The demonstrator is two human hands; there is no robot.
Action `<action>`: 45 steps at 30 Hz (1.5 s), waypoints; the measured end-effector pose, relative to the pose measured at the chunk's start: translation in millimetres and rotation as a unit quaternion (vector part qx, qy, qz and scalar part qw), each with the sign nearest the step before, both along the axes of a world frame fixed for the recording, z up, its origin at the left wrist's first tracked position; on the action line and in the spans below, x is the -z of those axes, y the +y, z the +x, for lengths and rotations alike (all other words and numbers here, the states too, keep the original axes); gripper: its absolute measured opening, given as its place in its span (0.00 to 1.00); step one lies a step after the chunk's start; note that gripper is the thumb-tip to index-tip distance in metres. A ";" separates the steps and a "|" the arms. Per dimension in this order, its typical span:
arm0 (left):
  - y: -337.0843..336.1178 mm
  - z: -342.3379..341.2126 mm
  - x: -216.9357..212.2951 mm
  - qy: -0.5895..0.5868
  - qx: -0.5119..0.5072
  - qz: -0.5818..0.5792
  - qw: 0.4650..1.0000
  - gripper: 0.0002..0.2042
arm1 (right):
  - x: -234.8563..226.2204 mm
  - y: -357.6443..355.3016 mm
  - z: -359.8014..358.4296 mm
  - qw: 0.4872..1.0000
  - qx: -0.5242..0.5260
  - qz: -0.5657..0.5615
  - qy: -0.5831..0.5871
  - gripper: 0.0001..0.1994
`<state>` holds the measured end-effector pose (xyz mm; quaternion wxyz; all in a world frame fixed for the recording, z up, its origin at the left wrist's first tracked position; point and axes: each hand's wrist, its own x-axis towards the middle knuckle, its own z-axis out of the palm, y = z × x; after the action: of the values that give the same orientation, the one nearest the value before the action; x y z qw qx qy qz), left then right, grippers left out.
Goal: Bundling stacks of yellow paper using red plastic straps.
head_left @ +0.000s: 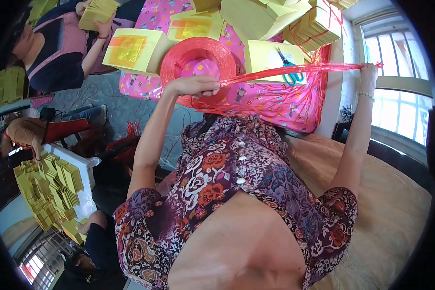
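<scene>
Hands (194, 86) (368, 73), red string (295, 71) stretched between

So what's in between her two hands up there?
In the head view, red plastic string stretches taut from the left hand to the right hand. Behind it lie blue scissors on a yellow paper stack.

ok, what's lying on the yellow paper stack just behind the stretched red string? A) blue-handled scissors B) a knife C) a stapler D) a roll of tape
A: blue-handled scissors lie on the yellow paper stack, just behind the red string pulled taut between the left hand and the right hand.
</scene>
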<state>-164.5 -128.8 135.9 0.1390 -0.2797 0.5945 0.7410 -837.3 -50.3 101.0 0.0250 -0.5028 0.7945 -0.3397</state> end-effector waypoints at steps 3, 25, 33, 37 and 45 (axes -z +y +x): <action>-1.0 3.5 3.8 -0.016 -0.025 0.026 0.999 0.14 | 46.3 1.0 10.3 0.983 0.106 0.149 0.000 0.09; -28.3 -97.4 -63.0 -0.020 0.034 -0.116 0.992 0.14 | -62.5 -20.9 425.0 0.957 -0.264 -0.030 -0.113 0.18; -25.6 -86.4 -55.9 0.090 -0.013 -0.019 0.996 0.15 | -72.5 -47.0 299.3 0.997 -0.061 -0.039 -0.014 0.25; -26.2 -61.9 -19.5 0.030 0.002 -0.003 1.000 0.14 | -71.9 -31.5 190.6 0.991 0.111 0.027 0.070 0.29; -10.8 -26.7 22.2 0.038 -0.004 0.059 0.998 0.14 | -6.6 13.3 102.9 0.953 0.192 0.184 0.147 0.31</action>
<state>-191.2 -139.6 113.7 0.1292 -0.2447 0.5537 0.7854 -734.4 -37.0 107.6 -0.0654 -0.3715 0.9197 -0.1084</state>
